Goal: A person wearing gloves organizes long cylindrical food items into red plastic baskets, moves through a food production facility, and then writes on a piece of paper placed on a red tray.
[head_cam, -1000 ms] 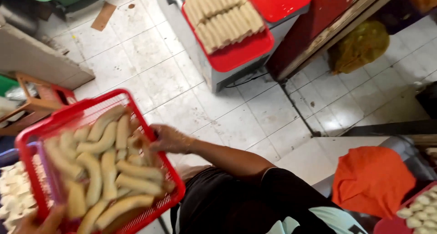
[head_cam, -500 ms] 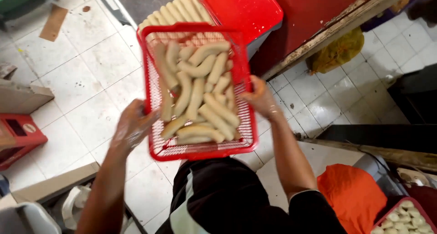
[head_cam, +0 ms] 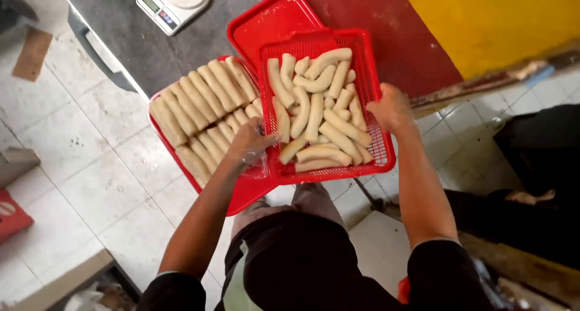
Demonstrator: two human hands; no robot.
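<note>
Gripping a red basket (head_cam: 326,172) by its two long sides, the person is holding it level over the near end of a red tray (head_cam: 241,193). The left hand (head_cam: 251,143) is curling around the left rim, the right hand (head_cam: 391,108) around the right, both equally close. Pale dough sticks (head_cam: 317,114) are lying loosely inside, mostly lengthwise. Neat rows of dough logs (head_cam: 199,114) are filling the tray's left side. Beyond, a kitchen scale (head_cam: 173,1) is sitting on the grey counter (head_cam: 157,45).

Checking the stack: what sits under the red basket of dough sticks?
Under the red basket lies a red tray with rows of dough sticks; the tray's part beneath the basket is covered.
</note>
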